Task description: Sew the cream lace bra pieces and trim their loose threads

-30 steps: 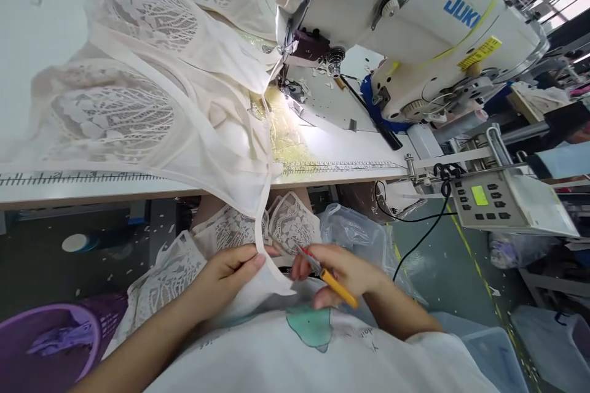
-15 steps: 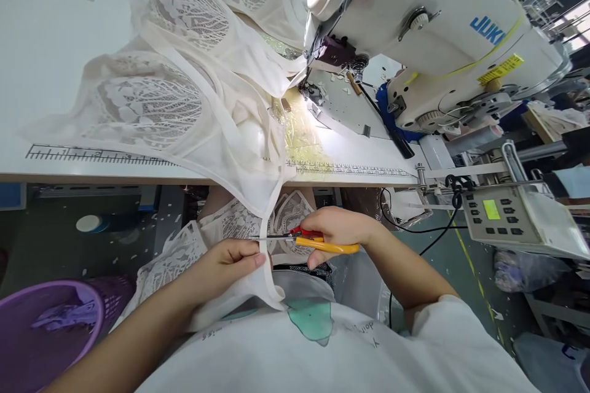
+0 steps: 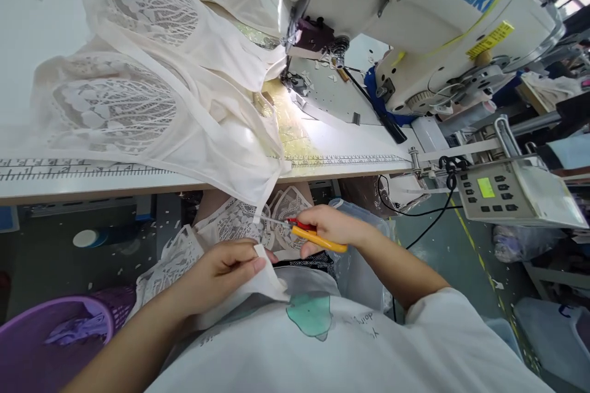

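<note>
My left hand (image 3: 221, 270) pinches the free end of a white fabric band (image 3: 268, 270) just above my lap. In my right hand (image 3: 338, 227) is a pair of scissors (image 3: 319, 238) with orange and red handles, blades pointing left. Near the blade tips a short band end hangs from a white lace bra (image 3: 221, 147), which drapes over the table edge. A gap separates that end from the piece in my left hand. Another white lace garment (image 3: 170, 264) lies across my lap, partly hidden by my left arm.
A JUKI sewing machine (image 3: 415, 18) stands on the table (image 3: 41, 187), with more lace bras left of its needle. A control box (image 3: 502, 196) sits at right. A purple basket (image 3: 50, 313) holds purple cloth at lower left. A clear bin (image 3: 364, 258) is beyond my right hand.
The white band between the bra and my left hand has been cut through and its two ends have come apart. The scissors have shifted slightly left. The view has turned a little.
</note>
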The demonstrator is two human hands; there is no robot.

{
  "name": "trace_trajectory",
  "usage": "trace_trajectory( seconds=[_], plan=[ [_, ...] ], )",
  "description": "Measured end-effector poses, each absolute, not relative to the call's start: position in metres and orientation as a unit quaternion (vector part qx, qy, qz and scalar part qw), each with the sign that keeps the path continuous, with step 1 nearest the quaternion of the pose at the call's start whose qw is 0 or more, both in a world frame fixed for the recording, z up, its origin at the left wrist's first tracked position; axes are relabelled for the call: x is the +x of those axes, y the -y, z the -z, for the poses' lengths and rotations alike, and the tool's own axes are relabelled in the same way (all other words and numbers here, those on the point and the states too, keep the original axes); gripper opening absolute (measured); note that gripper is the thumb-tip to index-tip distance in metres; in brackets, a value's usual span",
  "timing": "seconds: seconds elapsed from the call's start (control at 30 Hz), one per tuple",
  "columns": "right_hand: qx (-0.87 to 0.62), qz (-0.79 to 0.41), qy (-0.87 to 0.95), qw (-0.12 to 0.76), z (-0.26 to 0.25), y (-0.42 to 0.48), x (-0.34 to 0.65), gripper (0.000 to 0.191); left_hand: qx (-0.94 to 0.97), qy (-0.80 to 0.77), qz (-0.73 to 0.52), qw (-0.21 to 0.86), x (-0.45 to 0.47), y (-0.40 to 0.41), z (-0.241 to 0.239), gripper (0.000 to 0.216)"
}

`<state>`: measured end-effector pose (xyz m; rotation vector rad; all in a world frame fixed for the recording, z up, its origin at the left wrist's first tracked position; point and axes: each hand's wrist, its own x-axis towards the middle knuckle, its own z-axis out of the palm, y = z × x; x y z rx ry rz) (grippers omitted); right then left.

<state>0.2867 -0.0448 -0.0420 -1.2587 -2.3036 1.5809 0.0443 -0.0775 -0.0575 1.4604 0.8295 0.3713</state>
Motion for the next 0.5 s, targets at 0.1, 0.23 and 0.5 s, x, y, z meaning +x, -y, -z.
trace_trajectory(
  seconds=[0.1,0.23,0.5],
  plan=[
    [-0.408,-0.626,0.645,0.161,0.05,0.057,0.278,0.044,0.73,-0.319,-0.218,0.564,0.053,0.074,0.054,0.028],
    [-0.38,-0.754,0.487,0.222,0.059,0.073,0.268,0.035,0.786,-0.298,-0.294,0.455,0.065,0.07,0.059,0.025],
    [-0.42,-0.703,0.497,0.286,0.073,0.083,0.261,0.029,0.806,-0.323,-0.339,0.362,0.077,0.071,0.063,0.018]
  ],
)
